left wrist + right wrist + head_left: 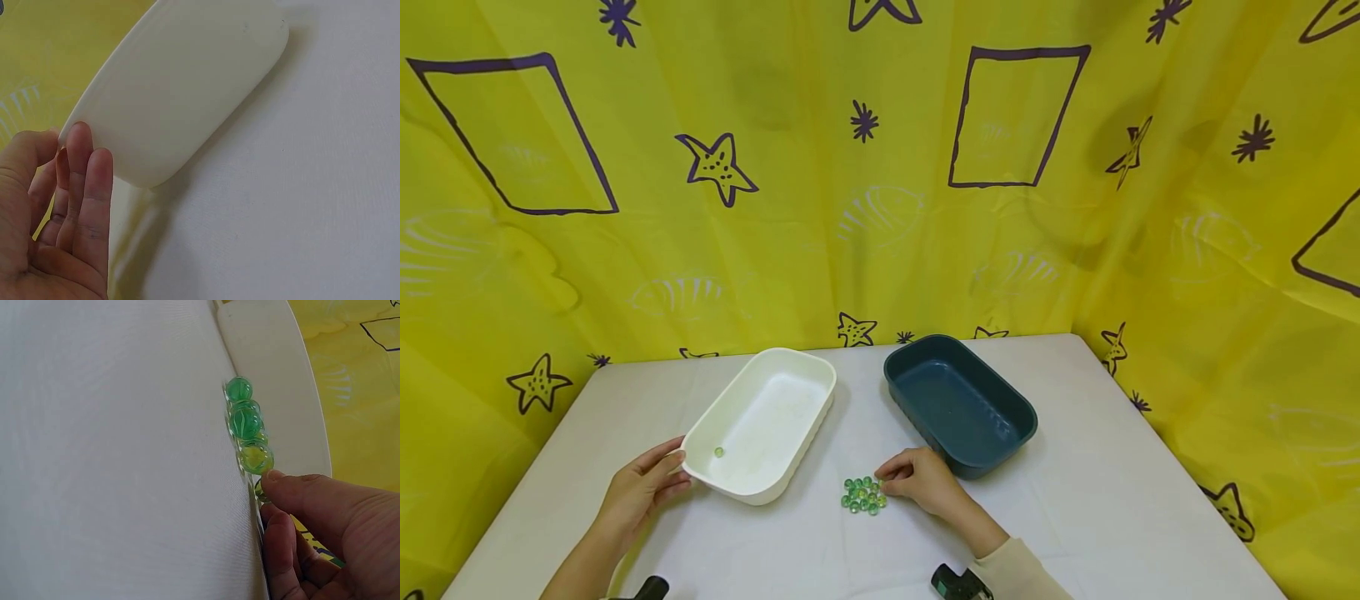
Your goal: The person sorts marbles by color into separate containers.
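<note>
My left hand [636, 492] pinches the near left corner of a white rectangular tub [775, 417] by its rim, thumb above and fingers under the edge. One yellow-green marble [718, 452] lies inside that tub. In the middle of the table is a small cluster of green and yellow-green glass marbles [859, 493]. My right hand [925, 483] reaches its right edge from the side. In the right wrist view, the thumb and index finger pinch a marble [260, 489], mostly hidden by the thumb, beside a yellow-green one [256, 459].
A dark teal tub [955, 408] stands right of the white one, just beyond my right hand. White cloth covers the table [760, 558]. Yellow curtains [790, 167] with starfish and fish drawings hang behind and along the sides.
</note>
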Available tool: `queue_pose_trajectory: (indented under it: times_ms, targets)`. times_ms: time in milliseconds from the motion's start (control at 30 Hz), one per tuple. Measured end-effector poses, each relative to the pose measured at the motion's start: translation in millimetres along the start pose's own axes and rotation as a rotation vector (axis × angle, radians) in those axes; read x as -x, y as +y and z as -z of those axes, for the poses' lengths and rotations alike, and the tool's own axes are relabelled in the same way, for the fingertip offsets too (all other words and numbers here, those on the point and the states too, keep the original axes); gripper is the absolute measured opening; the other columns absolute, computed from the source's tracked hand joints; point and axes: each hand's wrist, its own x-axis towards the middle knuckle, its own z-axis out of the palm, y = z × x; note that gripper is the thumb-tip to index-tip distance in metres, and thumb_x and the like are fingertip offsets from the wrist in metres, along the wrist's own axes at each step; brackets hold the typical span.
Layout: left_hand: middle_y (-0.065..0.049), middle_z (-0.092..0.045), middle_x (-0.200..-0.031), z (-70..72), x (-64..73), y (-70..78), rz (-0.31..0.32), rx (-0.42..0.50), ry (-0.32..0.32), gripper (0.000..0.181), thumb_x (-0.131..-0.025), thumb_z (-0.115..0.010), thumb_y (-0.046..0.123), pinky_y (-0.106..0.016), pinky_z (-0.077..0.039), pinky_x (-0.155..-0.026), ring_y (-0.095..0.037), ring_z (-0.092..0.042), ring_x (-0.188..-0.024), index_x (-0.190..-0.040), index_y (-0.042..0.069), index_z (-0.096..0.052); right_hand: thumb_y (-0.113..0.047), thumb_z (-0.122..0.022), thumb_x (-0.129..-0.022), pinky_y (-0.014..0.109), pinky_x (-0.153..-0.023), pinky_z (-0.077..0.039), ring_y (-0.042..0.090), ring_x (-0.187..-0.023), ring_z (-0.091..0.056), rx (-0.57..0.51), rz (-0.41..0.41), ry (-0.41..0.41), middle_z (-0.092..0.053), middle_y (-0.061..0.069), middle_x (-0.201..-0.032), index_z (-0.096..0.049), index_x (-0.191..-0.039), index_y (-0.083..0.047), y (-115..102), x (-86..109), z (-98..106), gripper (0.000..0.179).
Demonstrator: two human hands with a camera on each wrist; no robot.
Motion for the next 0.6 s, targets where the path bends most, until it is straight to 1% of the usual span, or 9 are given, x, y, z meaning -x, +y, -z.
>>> queue_pose_trajectory:
  times_ms: [500,600]
  targets:
    - [0.006,-0.072,-0.089,0.9,0.2,-1.2,-0.022,0.025,-0.015,0.029,-0.099,-0.061,0.013,-0.021,-0.061,-0.072,-0.008,-0.070,-0.073,-0.094,0.038,-0.074,-0.010,-0.081,-0.080,0.018,-0.060,-0.050,0.001,-0.067,-0.057,-0.001,0.013,0.011,-0.071,-0.002,-0.079,-0.078,-0.090,-0.008,0.1,0.2,-2.7,0.011]
    - [0.007,-0.071,-0.089,0.4,0.0,-2.1,-0.030,0.040,-0.023,0.030,-0.099,-0.061,0.012,-0.021,-0.061,-0.072,-0.008,-0.070,-0.073,-0.093,0.038,-0.074,-0.011,-0.080,-0.080,0.017,-0.061,-0.049,0.002,-0.068,-0.057,0.004,-0.003,0.016,-0.070,-0.002,-0.079,-0.078,-0.089,-0.009,-1.1,0.4,-2.4,0.010]
